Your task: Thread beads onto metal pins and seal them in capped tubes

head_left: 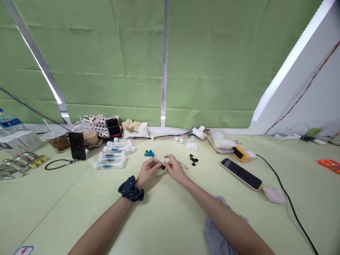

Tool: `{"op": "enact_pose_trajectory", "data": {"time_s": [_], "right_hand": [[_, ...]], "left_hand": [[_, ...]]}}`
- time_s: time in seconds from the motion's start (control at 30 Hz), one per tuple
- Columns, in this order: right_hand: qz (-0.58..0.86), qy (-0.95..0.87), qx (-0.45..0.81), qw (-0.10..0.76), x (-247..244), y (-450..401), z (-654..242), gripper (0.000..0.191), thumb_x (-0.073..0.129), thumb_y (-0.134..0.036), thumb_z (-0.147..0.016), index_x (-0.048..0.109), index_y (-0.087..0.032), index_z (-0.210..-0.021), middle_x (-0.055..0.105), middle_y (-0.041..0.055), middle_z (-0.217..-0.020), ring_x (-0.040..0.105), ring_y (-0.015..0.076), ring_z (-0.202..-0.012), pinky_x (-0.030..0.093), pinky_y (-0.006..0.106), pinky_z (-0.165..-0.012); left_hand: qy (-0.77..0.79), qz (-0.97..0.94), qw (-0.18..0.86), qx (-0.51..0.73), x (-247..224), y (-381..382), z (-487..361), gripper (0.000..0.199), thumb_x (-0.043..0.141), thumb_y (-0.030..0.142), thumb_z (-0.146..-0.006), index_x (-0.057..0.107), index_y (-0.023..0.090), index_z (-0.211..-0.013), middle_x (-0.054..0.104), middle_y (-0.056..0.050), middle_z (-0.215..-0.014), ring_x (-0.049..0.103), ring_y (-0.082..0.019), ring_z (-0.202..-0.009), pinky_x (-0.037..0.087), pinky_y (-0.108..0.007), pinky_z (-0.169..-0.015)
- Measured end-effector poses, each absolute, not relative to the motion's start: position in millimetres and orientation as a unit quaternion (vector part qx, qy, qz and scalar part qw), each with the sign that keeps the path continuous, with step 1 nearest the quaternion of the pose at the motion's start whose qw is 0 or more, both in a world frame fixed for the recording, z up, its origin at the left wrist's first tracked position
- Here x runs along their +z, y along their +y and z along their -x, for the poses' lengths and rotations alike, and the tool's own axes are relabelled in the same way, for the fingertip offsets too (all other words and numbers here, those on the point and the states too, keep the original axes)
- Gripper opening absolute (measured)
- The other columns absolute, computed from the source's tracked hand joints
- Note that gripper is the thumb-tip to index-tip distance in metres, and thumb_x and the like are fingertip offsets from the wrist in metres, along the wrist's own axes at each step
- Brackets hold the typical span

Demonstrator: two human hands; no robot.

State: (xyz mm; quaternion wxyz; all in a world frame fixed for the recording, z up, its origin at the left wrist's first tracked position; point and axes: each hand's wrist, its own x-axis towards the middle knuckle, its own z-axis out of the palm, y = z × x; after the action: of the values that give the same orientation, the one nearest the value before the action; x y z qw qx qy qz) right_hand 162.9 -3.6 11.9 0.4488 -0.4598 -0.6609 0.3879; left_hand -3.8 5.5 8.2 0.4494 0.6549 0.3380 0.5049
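Observation:
My left hand (pixel 149 171) pinches a small black round part (pixel 163 166) between thumb and fingers. My right hand (pixel 174 170) meets it from the other side, its fingertips closed at the same part. A thin dark wire-like piece (pixel 183 165) shows beside my right hand; whether it is held or lies on the table I cannot tell. Several similar black parts (pixel 193 160) lie to the right of my hands. Beyond my left hand is a little heap of blue and green beads (pixel 149 153). Tiny dark bits are scattered on the table just below my fingers.
Several clear capped tubes (pixel 108 165) lie to the left, with white caps (pixel 191 146) at the back. Upright phones (pixel 77 146) and drink cups (pixel 55 140) stand back left. At right are a flat phone (pixel 241 173), a yellow device (pixel 240 154) and a black cable (pixel 285 193).

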Motion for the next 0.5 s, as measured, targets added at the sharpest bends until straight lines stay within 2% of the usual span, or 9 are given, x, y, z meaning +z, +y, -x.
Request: {"op": "enact_pose_trajectory", "data": {"time_s": [0.07,0.13,0.27,0.37,0.5], "right_hand": [[0.448,-0.685,0.321,0.477,16.9,-7.9,-162.0,0.040,0.052,-0.044,-0.080,0.048,-0.023,-0.114,0.052,-0.0051,-0.059,0.046,0.0088,-0.049,0.038,0.020,-0.048],[0.424,-0.703,0.308,0.480,21.2,-11.4,-160.3,0.041,0.055,-0.043,-0.079,0.049,-0.023,-0.115,0.051,-0.0039,-0.063,0.046,0.0088,-0.051,0.038,0.020,-0.050],[0.393,-0.720,0.289,0.493,22.7,-12.6,-157.1,0.027,0.050,-0.038,-0.084,0.061,-0.021,-0.101,0.056,0.0016,-0.074,0.049,0.0107,-0.060,0.040,0.022,-0.054],[0.391,-0.710,0.268,0.520,20.7,-9.7,-158.0,0.026,0.046,-0.036,-0.086,0.064,-0.021,-0.097,0.058,0.0044,-0.082,0.050,0.0117,-0.064,0.042,0.023,-0.057],[0.390,-0.709,0.267,0.523,21.9,-8.2,-161.3,0.026,0.048,-0.037,-0.085,0.067,-0.023,-0.095,0.057,0.0046,-0.078,0.051,0.0135,-0.065,0.042,0.025,-0.058]], "left_hand": [[0.364,-0.693,0.376,0.495,8.6,5.2,2.0,0.020,0.058,0.035,-0.080,0.065,0.017,-0.082,0.064,-0.007,-0.082,0.058,-0.018,-0.076,0.046,-0.031,-0.070],[0.377,-0.735,0.302,0.476,8.8,5.3,0.1,0.022,0.054,0.036,-0.082,0.066,0.018,-0.081,0.063,-0.007,-0.083,0.056,-0.019,-0.079,0.045,-0.030,-0.069],[0.375,-0.786,0.196,0.450,9.2,5.2,-5.1,0.024,0.052,0.035,-0.083,0.067,0.018,-0.075,0.060,-0.007,-0.077,0.053,-0.019,-0.077,0.043,-0.031,-0.069],[0.370,-0.799,0.164,0.444,10.6,5.3,-9.4,0.022,0.052,0.034,-0.083,0.068,0.019,-0.076,0.060,-0.007,-0.075,0.052,-0.019,-0.075,0.042,-0.031,-0.069],[0.374,-0.797,0.174,0.441,14.4,4.0,-12.9,0.020,0.055,0.034,-0.082,0.070,0.021,-0.078,0.062,-0.006,-0.076,0.053,-0.020,-0.074,0.041,-0.032,-0.069]]}}
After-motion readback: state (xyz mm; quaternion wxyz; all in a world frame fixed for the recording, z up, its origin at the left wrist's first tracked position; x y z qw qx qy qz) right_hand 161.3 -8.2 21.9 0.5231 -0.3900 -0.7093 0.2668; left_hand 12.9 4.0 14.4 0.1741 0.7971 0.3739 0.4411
